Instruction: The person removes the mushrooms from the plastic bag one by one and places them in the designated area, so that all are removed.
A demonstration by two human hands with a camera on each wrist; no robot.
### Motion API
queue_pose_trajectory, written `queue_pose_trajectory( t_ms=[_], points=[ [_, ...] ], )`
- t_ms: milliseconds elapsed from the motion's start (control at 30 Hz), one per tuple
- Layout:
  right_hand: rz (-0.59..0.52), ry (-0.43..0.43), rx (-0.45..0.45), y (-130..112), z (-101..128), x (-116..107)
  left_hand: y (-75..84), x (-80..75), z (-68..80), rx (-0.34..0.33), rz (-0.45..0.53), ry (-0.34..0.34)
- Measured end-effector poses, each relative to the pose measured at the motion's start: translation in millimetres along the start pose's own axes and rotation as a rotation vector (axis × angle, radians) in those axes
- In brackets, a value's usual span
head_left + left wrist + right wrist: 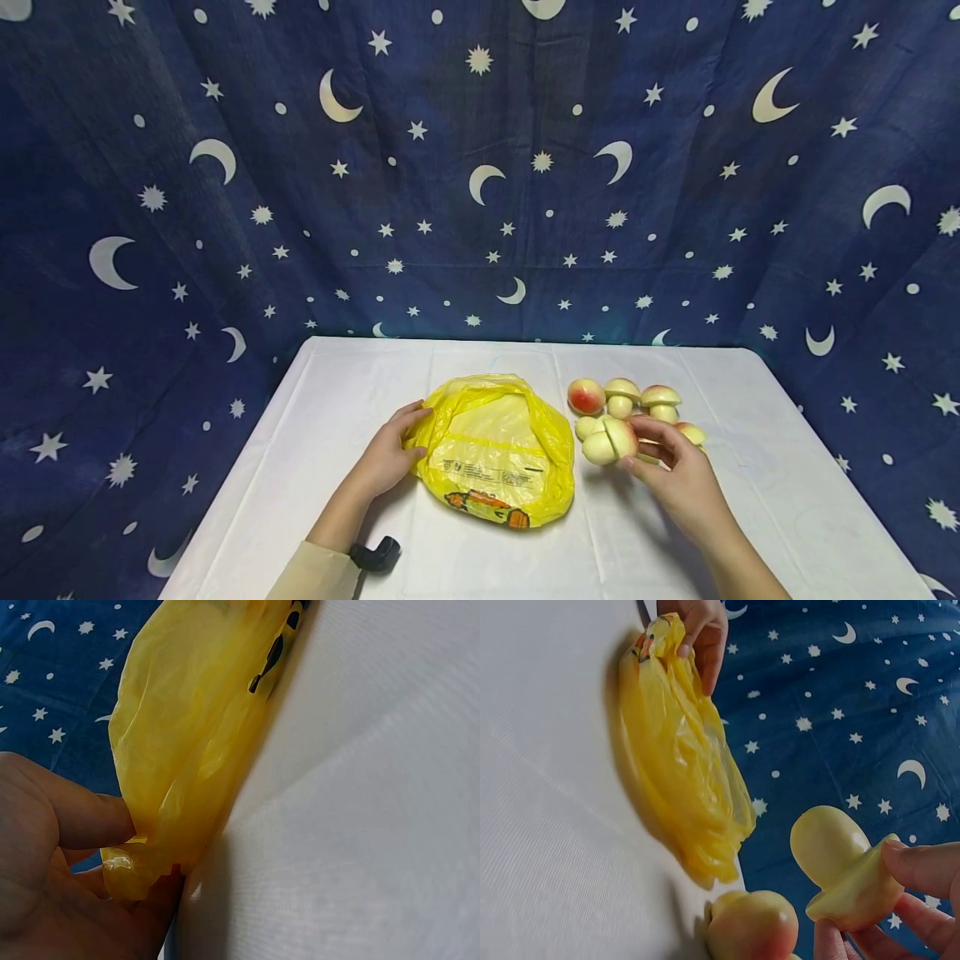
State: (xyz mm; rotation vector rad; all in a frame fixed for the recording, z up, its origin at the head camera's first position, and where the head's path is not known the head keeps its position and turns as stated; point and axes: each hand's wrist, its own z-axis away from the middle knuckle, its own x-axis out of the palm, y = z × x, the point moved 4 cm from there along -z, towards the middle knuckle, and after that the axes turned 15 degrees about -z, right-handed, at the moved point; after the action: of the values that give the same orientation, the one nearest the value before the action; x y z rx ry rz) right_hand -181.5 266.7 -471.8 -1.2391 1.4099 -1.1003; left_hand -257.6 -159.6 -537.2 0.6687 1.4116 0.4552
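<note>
A crumpled yellow plastic bag point(495, 454) lies on the white table point(765, 492). My left hand point(408, 433) pinches its left rim between thumb and fingers; the left wrist view shows that pinch point(124, 851) on the bag point(195, 735) up close. My right hand point(636, 444) holds a pale toy mushroom point(609, 442) by its cap, just right of the bag. In the right wrist view the fingers point(922, 866) grip the mushroom point(844, 870) above another rounded piece point(751, 926), with the bag point(682, 757) beyond.
Several more toy mushrooms point(660, 402) and a reddish one point(587, 396) sit in a cluster behind my right hand. A dark blue cloth with moons and stars point(480, 167) hangs behind and around the table. A black wrist camera point(375, 554) sits on my left forearm.
</note>
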Motion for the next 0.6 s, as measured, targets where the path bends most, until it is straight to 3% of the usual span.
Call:
queue_pose_trajectory(
  t_ms=[333,600],
  points=[
    [0.091,0.051,0.002,8.5,10.0,-18.8,0.8,-0.7,0.0,0.005,0.008,-0.004],
    [0.125,0.069,0.093,22.0,17.5,-29.8,3.3,-0.7,-0.4,0.004,-0.003,0.000]
  ],
)
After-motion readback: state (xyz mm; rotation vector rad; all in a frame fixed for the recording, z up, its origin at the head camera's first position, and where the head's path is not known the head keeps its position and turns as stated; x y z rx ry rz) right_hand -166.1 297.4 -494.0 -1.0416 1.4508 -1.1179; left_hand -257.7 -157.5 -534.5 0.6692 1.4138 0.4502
